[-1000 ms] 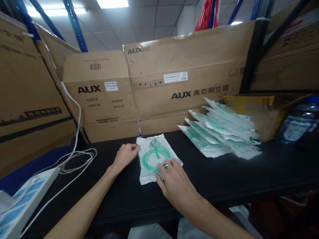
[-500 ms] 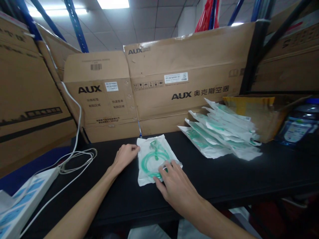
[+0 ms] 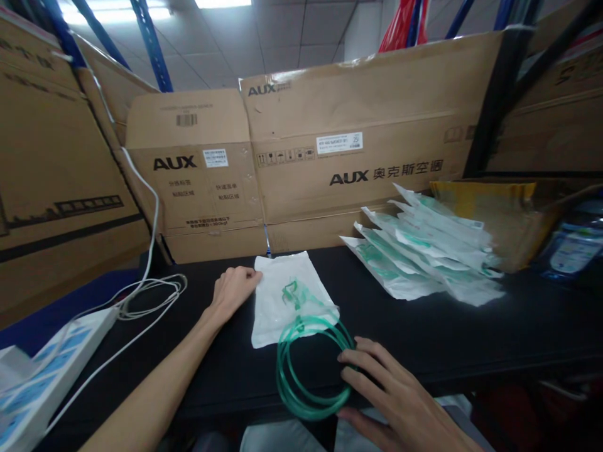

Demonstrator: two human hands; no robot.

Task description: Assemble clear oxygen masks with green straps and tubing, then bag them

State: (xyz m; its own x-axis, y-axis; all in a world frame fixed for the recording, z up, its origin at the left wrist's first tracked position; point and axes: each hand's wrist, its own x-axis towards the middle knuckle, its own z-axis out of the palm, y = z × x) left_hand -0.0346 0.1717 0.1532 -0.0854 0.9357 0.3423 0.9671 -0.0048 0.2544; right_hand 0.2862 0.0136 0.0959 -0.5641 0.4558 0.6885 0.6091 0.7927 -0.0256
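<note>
A white plastic pouch (image 3: 273, 307) with a clear face lies flat on the black table. My left hand (image 3: 235, 285) is closed, pinching the pouch's upper left edge. A coil of green tubing (image 3: 313, 411) is partly out of the pouch's lower end and hangs near the table's front edge. What looks like a clear green mask (image 3: 301, 296) is still inside the pouch, joined to the coil. My right hand (image 3: 386, 389) grips the right side of the coil between thumb and fingers.
Several similar filled pouches (image 3: 424, 251) are piled at the right, before an open cardboard box (image 3: 494, 220) and a blue-capped bottle (image 3: 577, 242). Flattened cartons (image 3: 372, 150) wall the back. At the left are a power strip (image 3: 56, 370) and a loose white cable (image 3: 151, 301).
My right hand has moved down and toward me, drawing the green coil out of the pouch. The mask has slid lower inside. My left hand stays on the pouch's edge.
</note>
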